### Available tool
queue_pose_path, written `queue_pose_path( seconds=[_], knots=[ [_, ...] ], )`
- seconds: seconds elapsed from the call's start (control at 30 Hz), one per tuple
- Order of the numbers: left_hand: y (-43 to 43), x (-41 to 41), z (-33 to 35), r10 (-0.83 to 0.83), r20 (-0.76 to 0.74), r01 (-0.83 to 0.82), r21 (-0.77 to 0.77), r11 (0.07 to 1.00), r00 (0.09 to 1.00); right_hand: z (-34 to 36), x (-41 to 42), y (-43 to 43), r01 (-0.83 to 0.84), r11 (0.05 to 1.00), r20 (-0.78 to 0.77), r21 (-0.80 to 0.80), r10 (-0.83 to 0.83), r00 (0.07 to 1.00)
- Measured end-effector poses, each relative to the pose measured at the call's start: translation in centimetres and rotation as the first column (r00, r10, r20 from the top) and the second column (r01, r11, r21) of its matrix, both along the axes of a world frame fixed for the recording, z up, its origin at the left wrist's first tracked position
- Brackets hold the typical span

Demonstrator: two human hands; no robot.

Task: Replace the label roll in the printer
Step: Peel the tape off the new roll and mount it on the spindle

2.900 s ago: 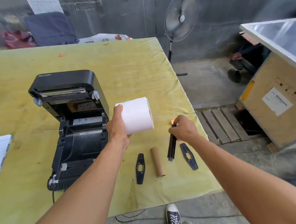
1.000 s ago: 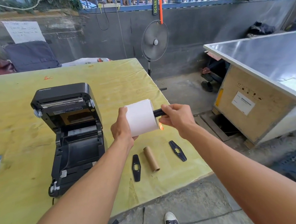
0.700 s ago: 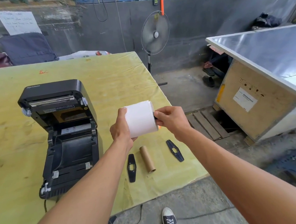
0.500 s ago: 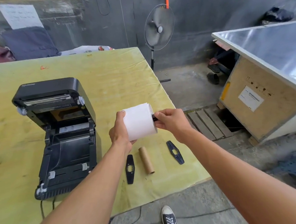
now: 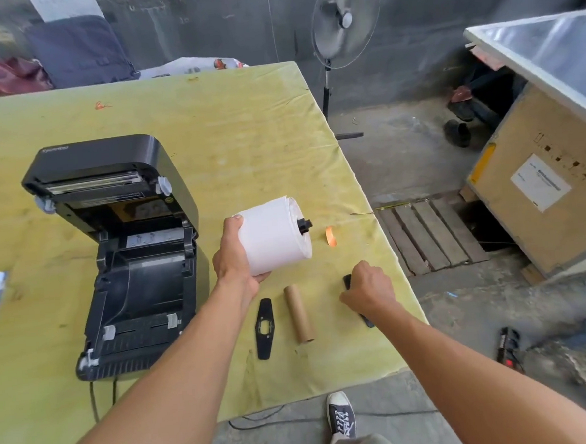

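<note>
The left hand [image 5: 237, 256] grips the white label roll [image 5: 273, 235] from its near end, fingers wrapped under it and thumb on top, holding it clear above the yellow surface [image 5: 244, 128]; a black spindle [image 5: 305, 225] runs through the roll's core, its tip poking out of the end farthest from that hand. Just left of the left hand sits the black printer [image 5: 125, 252], lid tilted open and its roll bay bare. The right hand [image 5: 368, 291] is down on the surface, fingers curled over a black flat guide piece [image 5: 366, 318] whose ends show beyond the knuckles and beside the wrist; whether it has truly pinched the piece I cannot tell. Between the two hands, below the roll, lie an empty brown cardboard core [image 5: 299, 314] and a second black guide piece [image 5: 264, 328], side by side and apart; an orange scrap [image 5: 330, 236] lies just beyond the right hand.
</note>
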State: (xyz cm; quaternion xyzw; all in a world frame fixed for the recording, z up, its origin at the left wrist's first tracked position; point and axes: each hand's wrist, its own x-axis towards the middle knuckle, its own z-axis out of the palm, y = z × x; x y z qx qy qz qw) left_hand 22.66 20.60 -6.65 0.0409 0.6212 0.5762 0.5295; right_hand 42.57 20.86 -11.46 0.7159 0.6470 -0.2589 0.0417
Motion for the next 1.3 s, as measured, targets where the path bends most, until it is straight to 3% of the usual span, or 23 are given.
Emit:
queue_pose_path(
  seconds=[0.2, 0.27, 0.33, 0.4, 0.47, 0.63, 0.9, 1.07, 1.2, 1.3],
  knots=[
    [-0.4, -0.7, -0.1, 0.000, -0.005, 0.000, -0.010, 1.000, 1.000, -0.2, 0.1, 0.2, 0.140, 0.989, -0.111, -0.046, -0.145, 0.983],
    [-0.5, -1.0, 0.1, -0.013, -0.011, 0.013, -0.010, 1.000, 1.000, 0.8, -0.2, 0.6, 0.236, 0.968, -0.266, -0.089, -0.251, 0.931],
    [-0.7, -1.2, 0.4, -0.031, -0.010, 0.031, -0.005, 0.999, 0.999, 2.6, -0.7, 1.4, 0.293, 0.944, -0.559, -0.154, -0.328, 0.761],
    [-0.9, -1.3, 0.7, -0.050, -0.001, 0.050, 0.000, 0.999, 0.999, 5.4, -1.1, 2.1, 0.251, 0.952, -0.812, -0.176, -0.285, 0.510],
    [-1.2, -1.4, 1.0, -0.061, 0.007, 0.061, 0.002, 0.998, 0.998, 8.3, -1.7, 2.5, 0.181, 0.980, -0.903, -0.088, -0.155, 0.400],
    [-1.5, -1.5, 1.9, -0.094, -0.003, 0.094, 0.027, 0.995, 0.996, 11.2, -2.8, 1.9, 0.030, 0.995, -0.878, 0.092, 0.067, 0.474],
    [-1.8, -2.4, 2.9, -0.106, -0.038, 0.108, 0.056, 0.993, 0.994, 10.9, -2.9, 0.5, 0.013, 0.994, -0.931, 0.112, 0.100, 0.351],
    [-1.9, -2.7, 3.4, -0.107, -0.032, 0.109, 0.073, 0.991, 0.994, 10.0, -2.8, 0.4, 0.033, 0.999, -0.969, 0.028, 0.019, 0.248],
    [-1.7, -2.7, 3.8, -0.105, -0.062, 0.109, 0.076, 0.991, 0.993, 10.0, -3.5, 0.2, 0.109, 0.989, -0.906, 0.104, 0.049, 0.420],
    [-1.6, -2.5, 4.0, -0.097, -0.069, 0.103, 0.080, 0.991, 0.993, 9.6, -4.0, 0.2, 0.167, 0.978, -0.895, 0.126, 0.039, 0.444]
  ],
)
